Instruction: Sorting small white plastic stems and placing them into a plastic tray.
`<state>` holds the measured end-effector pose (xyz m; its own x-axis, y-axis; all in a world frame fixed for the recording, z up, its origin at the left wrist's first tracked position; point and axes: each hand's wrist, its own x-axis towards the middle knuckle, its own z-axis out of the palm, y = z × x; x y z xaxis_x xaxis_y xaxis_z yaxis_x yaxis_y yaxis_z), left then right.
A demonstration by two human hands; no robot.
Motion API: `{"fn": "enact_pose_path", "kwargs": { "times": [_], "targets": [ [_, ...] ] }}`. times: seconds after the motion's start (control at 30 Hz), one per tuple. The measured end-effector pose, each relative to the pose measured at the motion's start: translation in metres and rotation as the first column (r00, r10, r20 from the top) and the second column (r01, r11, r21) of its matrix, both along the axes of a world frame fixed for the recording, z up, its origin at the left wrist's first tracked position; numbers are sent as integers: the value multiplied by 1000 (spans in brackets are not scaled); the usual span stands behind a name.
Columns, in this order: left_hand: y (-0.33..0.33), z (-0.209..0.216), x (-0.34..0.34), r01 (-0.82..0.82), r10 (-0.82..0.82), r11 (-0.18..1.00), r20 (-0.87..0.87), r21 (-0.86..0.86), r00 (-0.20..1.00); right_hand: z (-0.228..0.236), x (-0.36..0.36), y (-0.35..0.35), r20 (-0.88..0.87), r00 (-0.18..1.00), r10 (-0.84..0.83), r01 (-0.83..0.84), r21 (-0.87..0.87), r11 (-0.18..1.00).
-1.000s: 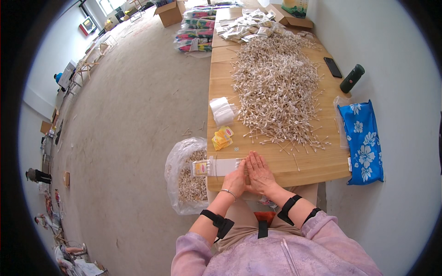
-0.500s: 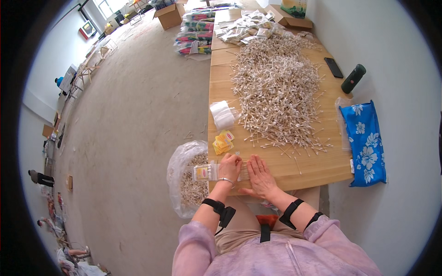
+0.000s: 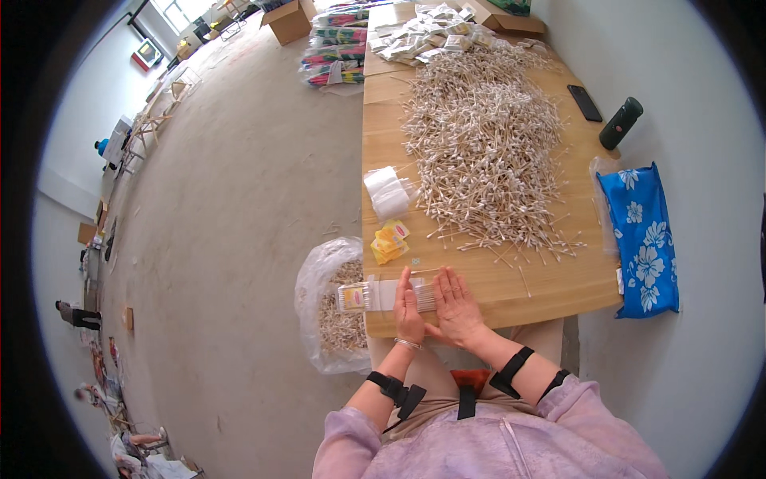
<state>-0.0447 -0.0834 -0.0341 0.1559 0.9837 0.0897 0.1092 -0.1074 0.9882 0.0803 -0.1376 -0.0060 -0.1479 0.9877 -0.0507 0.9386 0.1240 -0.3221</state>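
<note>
A row of cotton swabs (image 3: 426,297) lies on the table between my two hands near the front edge. My left hand (image 3: 408,310) stands on its side against the left end of the swabs, fingers stretched out. Flat over their right end rests my right hand (image 3: 459,310), its fingers straight and pointing away from me. Left of my left hand, a clear packet (image 3: 353,298) with swabs and a yellow card lies at the table's left edge, its open-looking clear sleeve reaching toward my hand.
A big heap of loose swabs (image 3: 487,152) covers the middle of the table (image 3: 550,291). Yellow cards (image 3: 389,242) and clear bags (image 3: 387,193) lie at the left edge. A phone (image 3: 585,103), dark bottle (image 3: 621,124) and blue floral pack (image 3: 645,247) line the right. A swab-filled sack (image 3: 309,279) stands below left.
My left hand has turned from a bent-finger pose over the swabs to straight fingers on edge beside them. The clear sleeve shows more now. My right hand stays flat by the swabs.
</note>
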Motion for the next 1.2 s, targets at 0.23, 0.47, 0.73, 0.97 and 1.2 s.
{"fn": "enact_pose_path", "kwargs": {
  "times": [0.23,0.47,0.73,0.97,1.2],
  "targets": [
    [-2,-6,-2,26,-22,999,74,-44,997,-2,-8,-7,31,1000,-6,4,57,998],
    [-1,-5,-15,38,-26,996,155,-75,988,-3,-20,-3,-29,1000,13,-12,23,1000],
    [21,5,-35,53,-21,990,233,-132,972,-7,-47,15,-62,996,-63,66,46,997],
    [18,4,-36,87,-25,979,310,-186,950,-9,-51,16,-44,997,-56,57,26,998],
    [16,5,-44,121,-25,968,391,-222,920,0,-48,17,-126,990,-66,79,97,992]
  ]
}}
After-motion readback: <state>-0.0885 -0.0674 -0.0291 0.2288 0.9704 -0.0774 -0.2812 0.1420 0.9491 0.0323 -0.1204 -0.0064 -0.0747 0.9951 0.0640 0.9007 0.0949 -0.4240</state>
